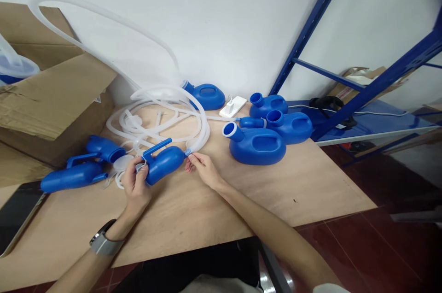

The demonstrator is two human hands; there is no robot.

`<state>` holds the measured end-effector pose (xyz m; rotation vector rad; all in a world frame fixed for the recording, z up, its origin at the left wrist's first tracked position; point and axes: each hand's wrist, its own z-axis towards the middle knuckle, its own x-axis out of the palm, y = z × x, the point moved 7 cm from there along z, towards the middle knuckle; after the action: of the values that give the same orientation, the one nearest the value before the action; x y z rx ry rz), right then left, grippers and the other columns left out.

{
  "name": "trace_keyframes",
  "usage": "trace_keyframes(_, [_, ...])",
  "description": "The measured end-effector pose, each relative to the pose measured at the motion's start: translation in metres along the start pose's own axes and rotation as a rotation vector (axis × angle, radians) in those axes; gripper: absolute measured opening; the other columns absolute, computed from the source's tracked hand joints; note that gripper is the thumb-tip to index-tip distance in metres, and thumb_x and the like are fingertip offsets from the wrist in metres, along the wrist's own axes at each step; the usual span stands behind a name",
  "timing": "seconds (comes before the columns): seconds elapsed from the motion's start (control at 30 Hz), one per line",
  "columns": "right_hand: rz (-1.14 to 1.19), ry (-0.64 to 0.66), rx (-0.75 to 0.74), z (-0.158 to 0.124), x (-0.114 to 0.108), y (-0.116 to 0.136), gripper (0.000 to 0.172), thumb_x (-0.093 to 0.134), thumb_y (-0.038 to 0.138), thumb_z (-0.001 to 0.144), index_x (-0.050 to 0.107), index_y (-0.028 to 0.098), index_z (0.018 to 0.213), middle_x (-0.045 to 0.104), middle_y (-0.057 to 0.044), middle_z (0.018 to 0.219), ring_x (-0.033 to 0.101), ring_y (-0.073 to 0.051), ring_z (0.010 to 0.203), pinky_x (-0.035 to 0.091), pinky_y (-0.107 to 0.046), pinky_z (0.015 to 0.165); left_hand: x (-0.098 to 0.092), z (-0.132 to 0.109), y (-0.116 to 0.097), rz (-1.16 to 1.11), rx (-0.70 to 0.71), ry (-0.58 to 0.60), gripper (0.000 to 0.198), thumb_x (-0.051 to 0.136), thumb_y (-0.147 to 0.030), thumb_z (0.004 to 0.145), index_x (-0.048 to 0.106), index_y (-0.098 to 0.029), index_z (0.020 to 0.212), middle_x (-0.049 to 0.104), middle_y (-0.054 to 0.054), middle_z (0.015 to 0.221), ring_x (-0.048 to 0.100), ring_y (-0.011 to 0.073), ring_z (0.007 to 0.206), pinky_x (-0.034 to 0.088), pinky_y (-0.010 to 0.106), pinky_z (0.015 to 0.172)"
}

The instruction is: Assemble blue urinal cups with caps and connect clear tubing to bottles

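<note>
Tilted above the front of the table, a blue plastic urinal bottle (165,164) is gripped near its wide end by my left hand (137,181). Its handle points up, and its narrow spout faces right. My right hand (203,167) pinches the clear hose end (188,151) at that spout; how far the hose sits on the spout is hidden by the fingers. Behind both hands lies a loose coil of translucent hose (203,131). Just left of my left hand are a round whitish cap (123,162) and two more blue bottles (74,177).
Several blue bottles (258,146) stand on the right half of the wooden table (221,219). A white power strip (233,107) lies by the wall. At left are an open cardboard box (58,99) and a dark tablet-like device (19,214). Blue metal shelving (311,21) borders the right side.
</note>
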<state>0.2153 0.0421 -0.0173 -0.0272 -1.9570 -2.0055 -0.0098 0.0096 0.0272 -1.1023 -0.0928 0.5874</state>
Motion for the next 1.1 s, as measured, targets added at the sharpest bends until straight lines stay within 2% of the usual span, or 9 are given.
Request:
trace_keyframes(0.27, [0.02,-0.011,0.026,0.005,-0.003,-0.006,0.057,0.073,0.077,0.083,0.071,0.02,0.087,0.074,-0.003,0.082,0.07,-0.016,0.073,0.058,-0.028,0.07,0.006,0.007,0.021,-0.086,-0.184,-0.011,0.027,0.064,-0.049,0.08,0.066,-0.024,0.09,0.064,0.001,0.082,0.058,0.0221,0.08,0.047,0.033,0.074])
trace_keyframes(0.33, [0.015,-0.018,0.033,0.005,-0.006,-0.005,0.058,0.072,0.078,0.082,0.071,0.02,0.089,0.074,-0.003,0.083,0.071,-0.016,0.074,0.058,-0.028,0.07,0.009,0.007,0.019,-0.102,-0.188,0.038,0.029,0.064,-0.05,0.083,0.067,-0.023,0.092,0.065,0.002,0.085,0.059,0.0225,0.082,0.048,0.034,0.077])
trace_keyframes(0.43, [0.053,-0.043,0.052,0.005,-0.009,-0.004,0.061,0.071,0.081,0.081,0.069,0.022,0.094,0.075,-0.004,0.089,0.073,-0.018,0.076,0.059,-0.029,0.068,0.023,0.002,0.01,-0.084,-0.12,0.249,0.037,0.065,-0.055,0.087,0.071,-0.022,0.102,0.07,0.005,0.094,0.063,0.0245,0.088,0.051,0.036,0.083])
trace_keyframes(0.53, [0.08,-0.09,0.048,0.005,-0.014,-0.003,0.061,0.073,0.077,0.082,0.069,0.025,0.113,0.076,-0.004,0.1,0.073,-0.02,0.082,0.06,-0.03,0.07,0.037,-0.011,0.002,-0.048,-0.016,0.442,0.055,0.075,-0.057,0.082,0.068,-0.022,0.123,0.073,0.011,0.116,0.069,0.03,0.104,0.056,0.042,0.092])
trace_keyframes(0.67, [0.111,-0.196,0.007,0.003,-0.026,0.004,0.06,0.075,0.07,0.084,0.067,0.028,0.125,0.076,-0.003,0.102,0.073,-0.021,0.094,0.06,-0.031,0.08,0.054,-0.033,-0.013,-0.106,0.144,0.735,0.094,0.092,-0.053,0.069,0.055,-0.023,0.15,0.056,0.022,0.155,0.062,0.0405,0.134,0.058,0.052,0.103])
trace_keyframes(0.77, [0.17,-0.125,-0.017,0.002,-0.029,0.016,0.055,0.075,0.067,0.086,0.067,0.028,0.122,0.076,-0.002,0.095,0.074,-0.022,0.093,0.059,-0.032,0.084,0.059,-0.04,-0.02,-0.153,0.191,0.853,0.085,0.089,-0.055,0.075,0.059,-0.023,0.149,0.06,0.022,0.152,0.061,0.0424,0.137,0.054,0.057,0.111])
trace_keyframes(0.83, [0.15,-0.045,-0.009,0.001,-0.028,0.023,0.052,0.077,0.064,0.086,0.068,0.027,0.121,0.074,-0.001,0.09,0.073,-0.021,0.088,0.058,-0.031,0.081,0.058,-0.035,-0.017,-0.17,0.133,0.812,0.064,0.078,-0.056,0.088,0.066,-0.022,0.141,0.069,0.02,0.14,0.066,0.0393,0.129,0.054,0.056,0.111])
trace_keyframes(0.9, [0.058,0.021,-0.003,0.0,-0.028,0.03,0.049,0.079,0.062,0.086,0.071,0.025,0.117,0.073,-0.001,0.091,0.071,-0.019,0.086,0.055,-0.029,0.078,0.054,-0.024,-0.009,-0.22,0.017,0.704,0.051,0.068,-0.055,0.095,0.07,-0.02,0.132,0.075,0.018,0.126,0.073,0.0346,0.116,0.058,0.05,0.102])
trace_keyframes(1.1, [-0.178,0.165,0.022,0.001,-0.032,0.042,0.038,0.076,0.054,0.092,0.075,0.022,0.112,0.07,-0.001,0.092,0.062,-0.015,0.085,0.049,-0.026,0.08,0.037,0.016,0.019,-0.573,-0.375,0.311,0.05,0.07,-0.062,0.082,0.07,-0.021,0.111,0.076,0.011,0.105,0.075,0.0268,0.087,0.061,0.034,0.063])
